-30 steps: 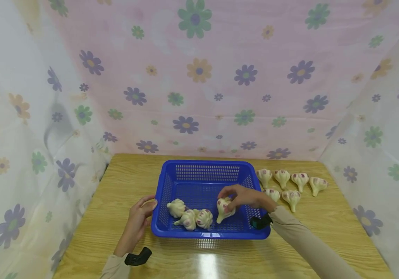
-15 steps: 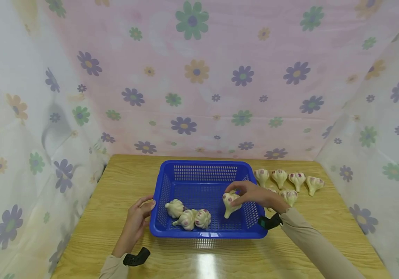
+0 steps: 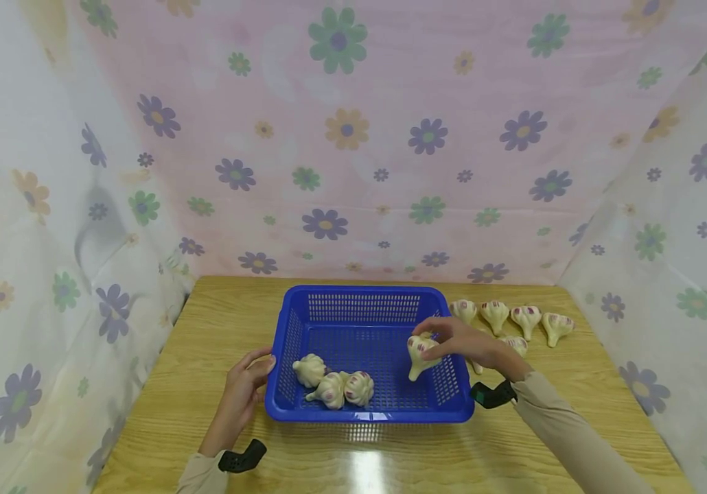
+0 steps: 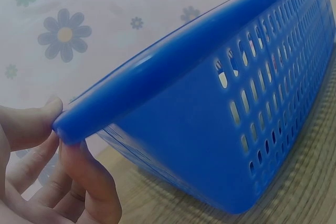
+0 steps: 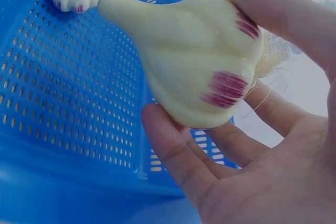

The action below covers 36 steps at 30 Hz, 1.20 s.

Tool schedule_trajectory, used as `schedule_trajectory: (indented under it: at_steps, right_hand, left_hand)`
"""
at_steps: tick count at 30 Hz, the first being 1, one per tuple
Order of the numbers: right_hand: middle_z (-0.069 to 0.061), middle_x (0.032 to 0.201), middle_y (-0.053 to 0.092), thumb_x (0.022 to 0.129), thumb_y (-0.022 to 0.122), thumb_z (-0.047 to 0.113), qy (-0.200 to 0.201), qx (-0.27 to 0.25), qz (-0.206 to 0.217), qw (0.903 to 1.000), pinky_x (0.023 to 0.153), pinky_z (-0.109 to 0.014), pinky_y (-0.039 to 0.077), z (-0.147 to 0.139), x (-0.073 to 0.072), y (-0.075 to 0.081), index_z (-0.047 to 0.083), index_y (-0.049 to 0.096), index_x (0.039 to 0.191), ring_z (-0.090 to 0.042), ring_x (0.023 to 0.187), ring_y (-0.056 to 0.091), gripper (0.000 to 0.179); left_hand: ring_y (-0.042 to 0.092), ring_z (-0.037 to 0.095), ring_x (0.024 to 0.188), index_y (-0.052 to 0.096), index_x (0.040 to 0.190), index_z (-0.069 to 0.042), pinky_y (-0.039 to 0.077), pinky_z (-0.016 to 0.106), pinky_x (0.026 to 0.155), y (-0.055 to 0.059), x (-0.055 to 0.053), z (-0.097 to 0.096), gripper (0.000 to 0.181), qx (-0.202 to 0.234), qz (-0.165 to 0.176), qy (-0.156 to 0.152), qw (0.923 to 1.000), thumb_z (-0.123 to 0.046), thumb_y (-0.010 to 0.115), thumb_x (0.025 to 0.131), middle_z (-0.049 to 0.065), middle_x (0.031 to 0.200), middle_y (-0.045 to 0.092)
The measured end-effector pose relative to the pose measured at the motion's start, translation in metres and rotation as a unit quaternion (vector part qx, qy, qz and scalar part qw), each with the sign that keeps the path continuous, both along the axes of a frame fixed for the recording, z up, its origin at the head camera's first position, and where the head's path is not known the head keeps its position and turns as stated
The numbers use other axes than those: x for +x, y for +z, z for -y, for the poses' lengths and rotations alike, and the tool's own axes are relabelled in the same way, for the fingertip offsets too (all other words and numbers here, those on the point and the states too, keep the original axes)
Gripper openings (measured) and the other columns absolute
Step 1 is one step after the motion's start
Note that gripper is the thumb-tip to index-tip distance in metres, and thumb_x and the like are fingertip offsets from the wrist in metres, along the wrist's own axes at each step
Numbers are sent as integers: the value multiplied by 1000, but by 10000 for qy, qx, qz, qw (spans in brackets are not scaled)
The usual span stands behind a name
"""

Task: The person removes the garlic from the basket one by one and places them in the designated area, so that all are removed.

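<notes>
wooden table, centre frame — my right hand [image 3: 461, 342] pinches a garlic [image 3: 419, 354]; left hand [image 3: 244, 386] grips basket [image 3: 362, 296] — lower gently.

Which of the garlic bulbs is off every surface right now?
The garlic bulb pinched in the right hand, hanging stem-down over the basket's right side. Three others lie on the basket floor; the rest sit on the table.

A wooden table [image 3: 217, 329] holds a blue basket [image 3: 366, 300] in the middle. Beside the basket, on its right, garlic bulbs [image 3: 526, 318] lie on the wood in a row, with one more bulb [image 3: 516, 343] just in front of them.
</notes>
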State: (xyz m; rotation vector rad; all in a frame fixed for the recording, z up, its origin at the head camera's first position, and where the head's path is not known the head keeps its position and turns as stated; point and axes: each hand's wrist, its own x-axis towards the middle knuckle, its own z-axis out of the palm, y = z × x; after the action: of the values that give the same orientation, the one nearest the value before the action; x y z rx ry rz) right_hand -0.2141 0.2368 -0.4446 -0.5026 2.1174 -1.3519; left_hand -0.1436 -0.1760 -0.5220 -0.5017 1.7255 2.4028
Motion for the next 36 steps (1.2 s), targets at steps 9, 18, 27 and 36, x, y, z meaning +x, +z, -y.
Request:
schedule_trajectory:
  at_steps: [9,18,27,36]
  right_hand:
    - [-14,131,47,87,69,22,-59,24,-1,10000,90,-44,45,-17,2,9,7,54,125,-35,121,44,43]
    - [-19,141,39,86,70,22,-300,64,-139,9994,91,-47,45,-31,5,15,7,54,127,-43,128,36,46]
    - [-20,144,33,87,69,23,-491,89,-197,9986,93,-50,43,-44,7,18,7,53,128,-46,129,32,47]
    - [-22,144,33,88,67,25,-607,343,-362,9969,93,-53,42,-58,12,21,7,50,132,-45,126,37,51]
  left_hand:
    - [64,20,76,52,126,-2,56,36,61,-2,-1,1,46,28,13,118,9999,-12,68,84,6,90,66]
    - [63,19,76,51,127,-1,56,36,61,-1,0,1,49,-57,-43,55,10000,-15,69,84,6,91,66]
    - [64,20,77,51,128,-1,56,36,61,0,1,1,49,-41,-50,30,10000,-15,68,84,6,92,66]
    - [63,20,79,50,129,-1,56,36,63,-1,0,1,50,-5,-53,-28,10000,-15,68,84,7,93,65]
